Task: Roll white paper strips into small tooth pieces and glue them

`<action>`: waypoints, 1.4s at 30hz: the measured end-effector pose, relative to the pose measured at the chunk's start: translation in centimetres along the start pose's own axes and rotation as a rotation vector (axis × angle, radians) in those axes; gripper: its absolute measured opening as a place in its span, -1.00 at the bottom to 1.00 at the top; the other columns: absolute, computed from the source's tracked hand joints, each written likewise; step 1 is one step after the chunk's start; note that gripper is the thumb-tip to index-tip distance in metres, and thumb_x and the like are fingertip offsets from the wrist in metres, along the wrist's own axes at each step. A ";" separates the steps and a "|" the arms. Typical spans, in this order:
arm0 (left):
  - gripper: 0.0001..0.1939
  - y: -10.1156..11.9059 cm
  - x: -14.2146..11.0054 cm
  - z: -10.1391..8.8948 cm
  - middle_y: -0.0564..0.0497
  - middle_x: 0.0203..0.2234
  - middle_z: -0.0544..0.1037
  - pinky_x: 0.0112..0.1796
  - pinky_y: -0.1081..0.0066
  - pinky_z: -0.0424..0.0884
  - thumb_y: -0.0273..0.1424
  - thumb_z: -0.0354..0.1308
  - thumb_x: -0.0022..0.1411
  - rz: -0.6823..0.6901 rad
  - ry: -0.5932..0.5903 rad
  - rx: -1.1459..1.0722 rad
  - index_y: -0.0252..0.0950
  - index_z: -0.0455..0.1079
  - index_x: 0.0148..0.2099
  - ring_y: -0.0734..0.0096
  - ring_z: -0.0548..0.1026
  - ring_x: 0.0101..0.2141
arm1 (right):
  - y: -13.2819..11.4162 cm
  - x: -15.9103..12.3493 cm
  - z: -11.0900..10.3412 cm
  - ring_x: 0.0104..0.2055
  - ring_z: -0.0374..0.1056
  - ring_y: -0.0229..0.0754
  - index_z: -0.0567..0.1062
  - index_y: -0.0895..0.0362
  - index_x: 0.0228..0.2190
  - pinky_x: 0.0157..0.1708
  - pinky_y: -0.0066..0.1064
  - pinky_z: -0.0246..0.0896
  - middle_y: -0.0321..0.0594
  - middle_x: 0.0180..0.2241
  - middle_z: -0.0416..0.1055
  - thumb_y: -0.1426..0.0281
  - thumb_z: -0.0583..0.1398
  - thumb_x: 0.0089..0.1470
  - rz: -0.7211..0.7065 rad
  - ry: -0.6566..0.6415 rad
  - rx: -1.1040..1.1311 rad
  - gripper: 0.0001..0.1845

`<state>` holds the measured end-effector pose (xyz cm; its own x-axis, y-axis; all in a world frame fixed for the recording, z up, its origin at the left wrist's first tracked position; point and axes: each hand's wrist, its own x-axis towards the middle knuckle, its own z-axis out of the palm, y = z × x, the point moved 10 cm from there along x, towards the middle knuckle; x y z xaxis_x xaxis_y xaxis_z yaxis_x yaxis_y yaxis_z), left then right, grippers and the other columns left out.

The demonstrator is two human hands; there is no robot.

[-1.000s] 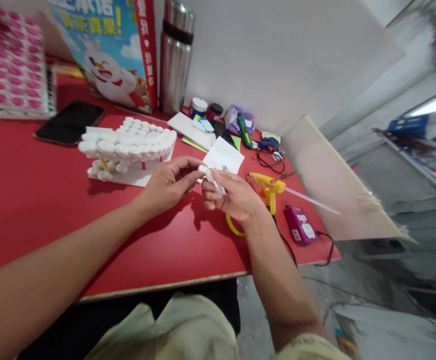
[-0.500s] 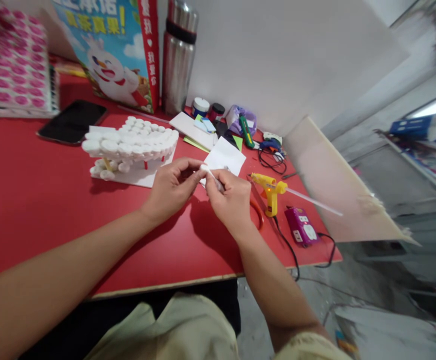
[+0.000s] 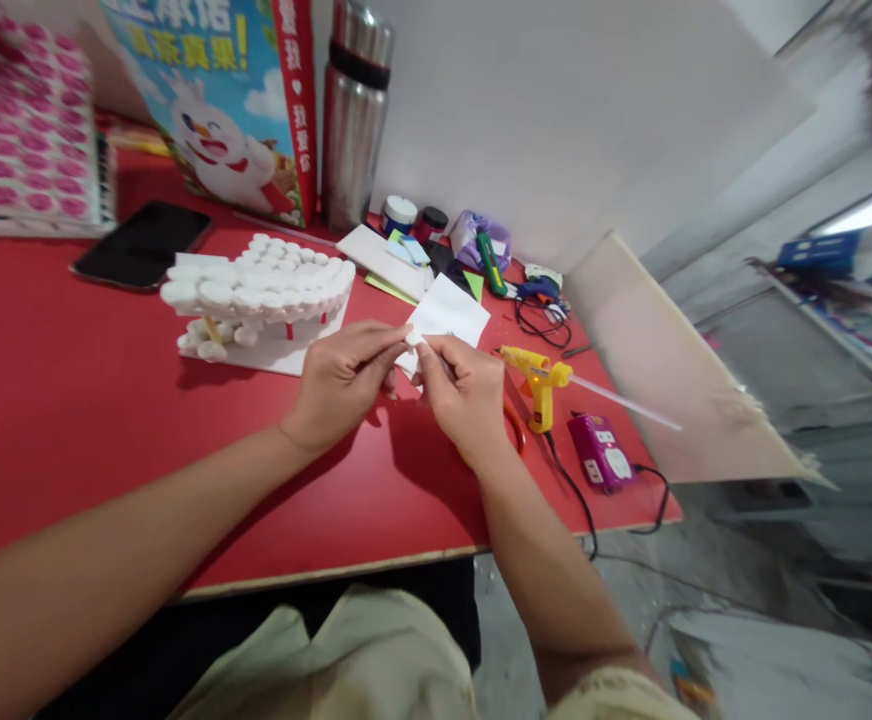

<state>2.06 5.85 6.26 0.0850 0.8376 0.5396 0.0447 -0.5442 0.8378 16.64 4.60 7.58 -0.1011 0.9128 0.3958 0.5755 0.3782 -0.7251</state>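
Observation:
My left hand (image 3: 342,380) and my right hand (image 3: 466,395) meet above the red table (image 3: 68,400), both pinching one small white piece (image 3: 412,343) between fingertips. The left thumb and forefinger grip its left end, and the right hand's fingers curl round the rest, hiding most of it. Just behind the hands lies a white paper sheet (image 3: 451,310). To the left stands a white model (image 3: 260,290) built of many small rounded white pieces on red posts. A yellow glue gun (image 3: 537,375) with a clear stick stands right of my right hand.
A black phone (image 3: 143,245), a colourful carton (image 3: 226,100) and a steel flask (image 3: 350,110) stand at the back. Small paint jars (image 3: 412,217), a green cutter (image 3: 490,262), cables and a purple device (image 3: 599,452) crowd the right side. A pale board (image 3: 668,360) leans off the table's right edge.
My right hand has turned over and closed in on the white piece, moving slightly up and left. The left hand keeps its pinch in nearly the same spot.

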 end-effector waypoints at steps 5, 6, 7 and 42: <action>-0.85 -2.1 0.6 0.2 0.06 -0.58 0.56 -0.55 0.48 0.48 -0.36 0.36 0.26 -0.241 -0.136 -0.169 -0.30 0.68 -0.17 0.45 0.51 -0.61 | 1.2 0.3 0.6 -0.62 0.32 -0.34 0.63 0.11 -0.24 -0.53 -0.45 0.23 -0.35 -0.52 0.48 0.19 0.20 0.35 0.062 -0.184 0.206 -0.71; -0.83 -2.4 0.7 0.4 0.06 -0.60 0.56 -0.56 0.48 0.49 -0.36 0.36 0.25 -0.271 -0.179 -0.193 -0.30 0.69 -0.14 0.44 0.51 -0.62 | 1.3 0.3 0.6 -0.62 0.32 -0.34 0.63 0.11 -0.24 -0.53 -0.46 0.23 -0.35 -0.52 0.48 0.18 0.20 0.35 0.054 -0.199 0.207 -0.71; -0.80 -2.6 0.7 0.6 0.07 -0.62 0.55 -0.57 0.47 0.50 -0.36 0.35 0.25 -0.296 -0.220 -0.211 -0.30 0.69 -0.11 0.44 0.51 -0.63 | 1.2 0.4 0.6 -0.60 0.34 -0.33 0.64 0.11 -0.24 -0.53 -0.47 0.23 -0.34 -0.52 0.48 0.18 0.20 0.35 0.042 -0.202 0.195 -0.70; -0.83 -0.5 2.1 0.2 -0.08 -0.25 0.63 -0.12 0.29 0.49 -0.27 0.28 0.33 -0.012 -0.248 0.042 -0.23 0.63 -0.15 0.25 0.56 -0.20 | 4.5 -2.1 6.3 -0.44 0.51 -0.22 0.52 0.19 -0.22 -0.36 -0.34 0.56 -0.14 -0.40 0.58 0.22 -0.24 0.51 1.003 -0.497 1.165 -0.38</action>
<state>2.41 7.91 6.94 0.3254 0.8100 0.4879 0.0879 -0.5396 0.8373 14.32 5.33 -0.03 -0.4557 0.7218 -0.5209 -0.3055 -0.6764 -0.6701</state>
